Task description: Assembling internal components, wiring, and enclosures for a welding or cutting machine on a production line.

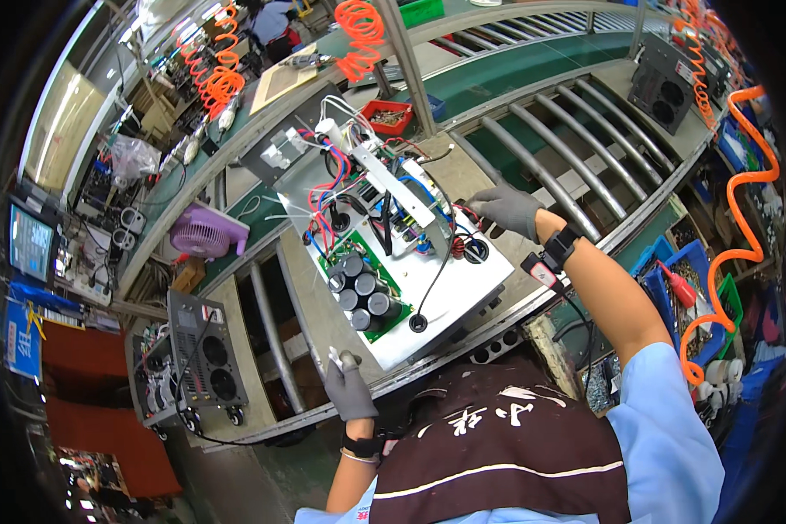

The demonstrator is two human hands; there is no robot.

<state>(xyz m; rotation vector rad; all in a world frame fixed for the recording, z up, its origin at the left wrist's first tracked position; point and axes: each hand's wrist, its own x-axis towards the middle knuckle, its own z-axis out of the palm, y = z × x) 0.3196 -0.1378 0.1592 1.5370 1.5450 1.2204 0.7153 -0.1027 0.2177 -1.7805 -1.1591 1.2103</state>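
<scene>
An unfinished electrical unit (458,288) with a white metal base lies in front of me on the conveyor. It carries a green circuit board (393,312) with several black capacitors (351,265), and bundles of red and blue wires (327,201). My right hand (508,211), in a grey glove, reaches in at the unit's right side, fingers stretched out beside a red and black part (465,216). Close to the near left corner of the base is my gloved left hand (351,391), its fingers drawn together around something small and whitish that I cannot make out.
Metal rollers (568,166) run to the right and left of the unit. A cased unit on wheels (203,358) stands left; another (664,87) is far right. A purple fan (203,234), a red parts bin (386,116), blue bins (694,271) and a hanging orange coiled hose (747,179) surround the line.
</scene>
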